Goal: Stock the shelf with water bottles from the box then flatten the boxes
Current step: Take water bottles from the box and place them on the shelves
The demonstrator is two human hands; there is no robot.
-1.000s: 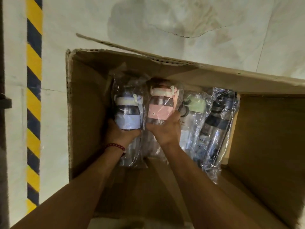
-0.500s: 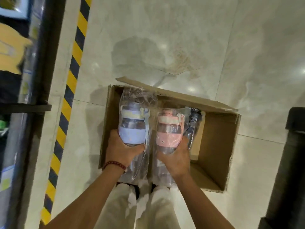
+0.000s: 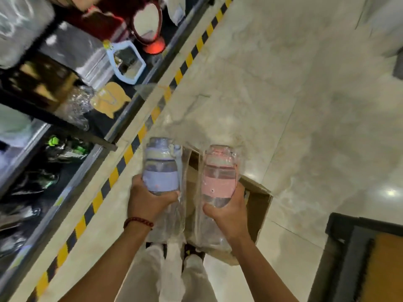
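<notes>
a dark metal shelf (image 3: 65, 127), blurred and crowded with wrapped goods and two mirrors, is seen along the left, edged by a yellow-and-black floor stripe (image 3: 122, 162). a purple bottle (image 3: 160, 168) in clear wrap is gripped by the left hand (image 3: 148, 199); a pink bottle (image 3: 219, 175), also wrapped, is gripped by the right hand (image 3: 229, 212). both are held upright above an open cardboard box (image 3: 257, 205) on the pale glossy tiled floor (image 3: 294, 94). a dark mat (image 3: 359, 258) is seen at lower right.
</notes>
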